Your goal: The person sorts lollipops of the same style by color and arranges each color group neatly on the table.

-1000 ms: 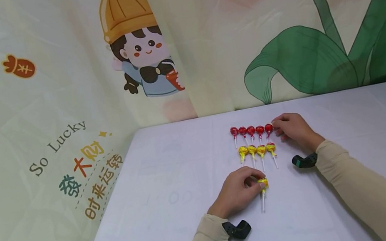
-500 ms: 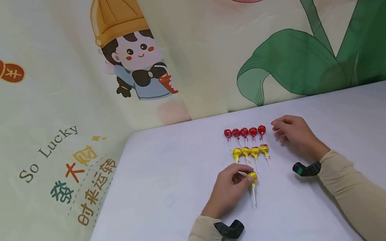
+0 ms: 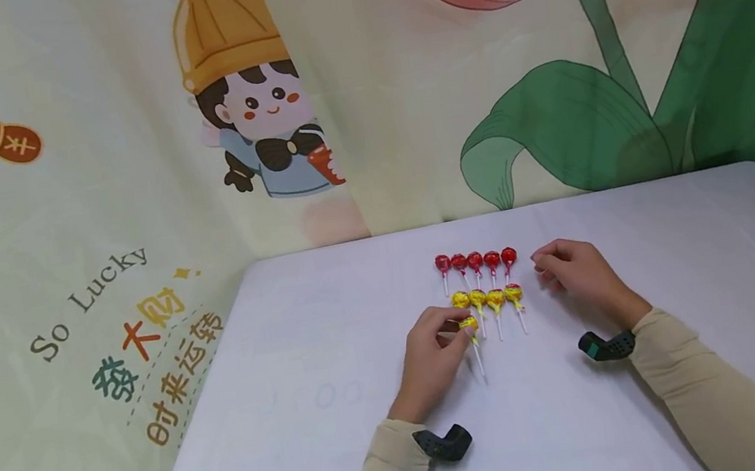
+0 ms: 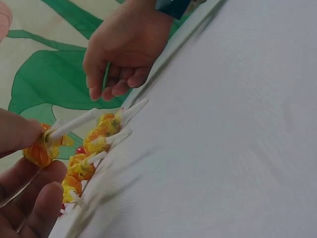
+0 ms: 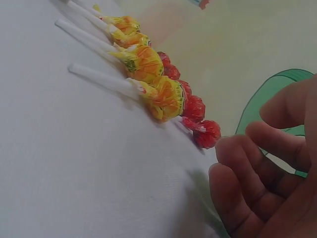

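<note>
My left hand (image 3: 433,354) pinches a yellow-wrapped lollipop (image 4: 40,151) by its head, the white stick pointing toward me in the head view. It is just in front of the left end of a row of yellow lollipops (image 3: 495,299) lying on the table. Behind that row lies another of red lollipops (image 3: 475,261), sticks toward me. My right hand (image 3: 581,269) is to the right of the red row, apart from it. Its fingers are loosely bent and hold nothing, as the right wrist view (image 5: 262,168) shows.
A white cloth covers the table (image 3: 292,446). Behind it hangs a printed curtain (image 3: 386,102) with a cartoon figure, a tulip and lettering. A black wrist camera (image 3: 444,444) sits on the left wrist, and another black camera (image 3: 607,346) on the right.
My left hand has carried the yellow lollipop left and away from me, up to the left end of the yellow row. The right hand has drawn away from the red row. The head view has shifted slightly.
</note>
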Demonstrator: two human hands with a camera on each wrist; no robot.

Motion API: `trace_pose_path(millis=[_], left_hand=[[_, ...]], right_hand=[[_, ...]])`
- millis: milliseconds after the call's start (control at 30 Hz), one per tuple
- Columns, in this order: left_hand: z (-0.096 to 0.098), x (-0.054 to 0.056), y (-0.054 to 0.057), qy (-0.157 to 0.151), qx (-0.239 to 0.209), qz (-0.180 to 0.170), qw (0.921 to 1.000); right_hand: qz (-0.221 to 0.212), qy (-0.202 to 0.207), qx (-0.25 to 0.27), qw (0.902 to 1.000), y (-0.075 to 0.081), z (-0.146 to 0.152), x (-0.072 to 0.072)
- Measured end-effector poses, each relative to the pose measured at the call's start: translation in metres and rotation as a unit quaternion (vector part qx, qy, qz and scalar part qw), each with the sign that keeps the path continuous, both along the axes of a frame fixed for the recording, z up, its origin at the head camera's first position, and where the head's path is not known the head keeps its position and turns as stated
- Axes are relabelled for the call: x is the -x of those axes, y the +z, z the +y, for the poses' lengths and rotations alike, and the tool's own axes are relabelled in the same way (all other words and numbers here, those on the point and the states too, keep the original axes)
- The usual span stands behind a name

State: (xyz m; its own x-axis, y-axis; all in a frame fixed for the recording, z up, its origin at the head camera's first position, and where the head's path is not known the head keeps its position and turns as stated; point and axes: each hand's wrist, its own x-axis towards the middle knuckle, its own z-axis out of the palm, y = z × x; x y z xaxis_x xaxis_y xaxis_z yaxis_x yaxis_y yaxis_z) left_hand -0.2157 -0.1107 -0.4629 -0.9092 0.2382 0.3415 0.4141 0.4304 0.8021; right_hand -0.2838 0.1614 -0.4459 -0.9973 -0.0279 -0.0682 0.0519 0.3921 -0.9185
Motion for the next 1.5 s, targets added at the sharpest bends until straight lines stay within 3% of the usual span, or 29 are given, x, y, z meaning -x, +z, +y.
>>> trace_pose_path(millis=[267, 600, 900, 1233, 1500], left_hand=[[-0.002, 0.007, 0.002, 0.013, 0.0, 0.006, 0.9999], [-0.01, 0.011, 0.003, 0.057, 0.008, -0.005, 0.9984], [-0.011, 0.014, 0.006, 0.067, 0.007, -0.019, 0.9975], [-0.018, 0.024, 0.006, 0.121, 0.01, -0.023, 0.9924], [-0.022, 0.03, 0.008, 0.173, 0.031, -0.055, 0.9829]], right_hand=[[0.0, 0.003, -0.014, 0.9999, -0.006, -0.001, -0.002], [-0.005, 0.003, -0.032, 0.9995, -0.007, -0.005, 0.002], [0.003, -0.001, -0.054, 0.9985, -0.01, -0.004, 0.001], [0.006, -0.002, -0.061, 0.9981, -0.012, -0.01, -0.001], [0.009, 0.003, -0.069, 0.9976, -0.013, -0.008, 0.001]])
